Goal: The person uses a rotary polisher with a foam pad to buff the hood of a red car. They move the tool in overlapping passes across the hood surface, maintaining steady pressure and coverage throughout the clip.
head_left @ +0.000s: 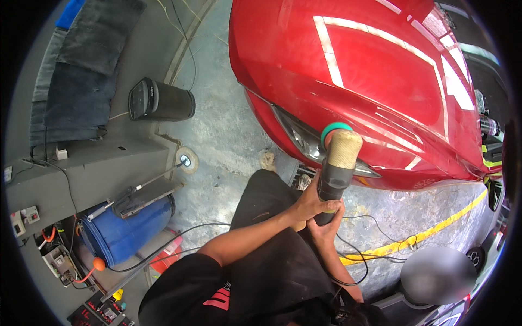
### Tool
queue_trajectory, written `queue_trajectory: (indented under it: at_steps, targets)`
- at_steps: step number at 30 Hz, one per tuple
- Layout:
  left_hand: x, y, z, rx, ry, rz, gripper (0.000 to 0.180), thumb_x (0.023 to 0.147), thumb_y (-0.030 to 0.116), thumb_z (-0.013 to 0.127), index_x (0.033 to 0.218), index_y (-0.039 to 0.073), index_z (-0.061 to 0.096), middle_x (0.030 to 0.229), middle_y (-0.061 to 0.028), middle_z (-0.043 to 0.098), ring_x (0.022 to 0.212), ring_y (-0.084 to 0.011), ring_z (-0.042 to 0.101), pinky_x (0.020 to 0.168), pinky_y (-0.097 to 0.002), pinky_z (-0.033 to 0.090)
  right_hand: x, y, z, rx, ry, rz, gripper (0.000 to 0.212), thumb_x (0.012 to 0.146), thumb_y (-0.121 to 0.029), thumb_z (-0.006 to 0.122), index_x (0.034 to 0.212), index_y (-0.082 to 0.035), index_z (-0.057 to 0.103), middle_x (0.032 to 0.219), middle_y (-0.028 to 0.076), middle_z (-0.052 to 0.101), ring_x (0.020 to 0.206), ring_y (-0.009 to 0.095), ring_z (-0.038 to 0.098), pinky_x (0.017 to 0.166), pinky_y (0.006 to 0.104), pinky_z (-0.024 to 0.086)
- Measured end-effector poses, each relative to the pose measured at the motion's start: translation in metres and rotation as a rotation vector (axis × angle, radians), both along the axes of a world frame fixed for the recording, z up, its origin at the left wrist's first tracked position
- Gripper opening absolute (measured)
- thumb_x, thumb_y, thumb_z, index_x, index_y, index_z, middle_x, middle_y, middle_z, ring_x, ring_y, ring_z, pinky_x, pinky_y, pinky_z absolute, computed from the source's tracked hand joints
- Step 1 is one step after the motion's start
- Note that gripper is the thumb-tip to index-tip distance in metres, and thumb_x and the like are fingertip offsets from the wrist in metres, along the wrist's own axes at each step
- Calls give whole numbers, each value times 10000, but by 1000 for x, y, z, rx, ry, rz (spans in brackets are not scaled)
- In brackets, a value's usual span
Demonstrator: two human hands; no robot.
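Here, from the head camera, you look down on both of your hands wrapped around a black polisher (336,176). Your left hand (311,204) is curled over its grip from the side. Your right hand (326,231) is clenched round the butt just below it, fingers pressed together. The tool runs up and away from your hands to a tan pad (343,149) with a teal backing ring. The pad sits against the front edge of a red car (370,70), just over the headlight (304,138).

The step in hand looks like polishing that front corner. The next move would likely call for keeping the pad flat and both grips firm. The cord (375,255) trails on the floor beyond your right hand and needs minding.

Well off past your left hand lies a blue drum (130,231) on its side. Farther up sits a black cylinder (160,100). A yellow floor line (429,231) runs out to the right of your hands. No labels can be made out.
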State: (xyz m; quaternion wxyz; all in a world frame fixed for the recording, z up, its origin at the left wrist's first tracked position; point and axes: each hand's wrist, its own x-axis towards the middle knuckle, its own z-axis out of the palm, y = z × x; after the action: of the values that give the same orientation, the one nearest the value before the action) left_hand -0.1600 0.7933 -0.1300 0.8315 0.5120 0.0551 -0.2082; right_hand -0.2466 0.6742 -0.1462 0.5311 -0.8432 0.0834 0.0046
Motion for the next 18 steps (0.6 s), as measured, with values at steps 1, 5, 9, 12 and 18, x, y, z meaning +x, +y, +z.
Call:
queue_trajectory:
  at_steps: [1,5,9,12,18]
  targets:
    - [6,5,-1,-42,30,-119,880,804,444,903,1461,23,494,1293,-100,612,1169,-187,617,1034,-357,505,0,2,0,27,-14,-41,1086,724,-162,934,1590,13,304,1470,241,520,1394,366,531,1175,452,408]
    - [41,58,-2,-126,133,-357,685,789,398,888,1306,26,638,1209,-74,684,1138,-166,660,1013,-340,532,17,50,-24,62,-63,-118,1053,725,-140,932,1575,-6,325,1457,235,540,1363,350,564,1152,453,438]
    - [82,141,-8,-51,140,-403,725,787,313,846,1396,36,567,1267,-89,691,1180,-179,656,1043,-342,527,60,134,-38,91,-135,-89,1044,734,-159,943,1578,-39,340,1402,242,611,1255,353,673,1056,444,538]
    - [125,223,-20,79,79,-365,847,799,283,840,1507,60,432,1304,-113,682,1227,-209,648,1078,-389,523,112,209,-42,110,-171,-51,1019,745,-201,934,1581,-78,365,1377,253,647,1199,432,706,981,469,595]
    - [181,311,-23,58,199,-517,902,764,176,894,1524,66,420,1364,-132,660,1225,-238,652,1081,-415,526,144,316,-43,155,-36,-256,969,712,-148,899,1561,-72,437,1325,248,681,1177,405,723,985,446,588]
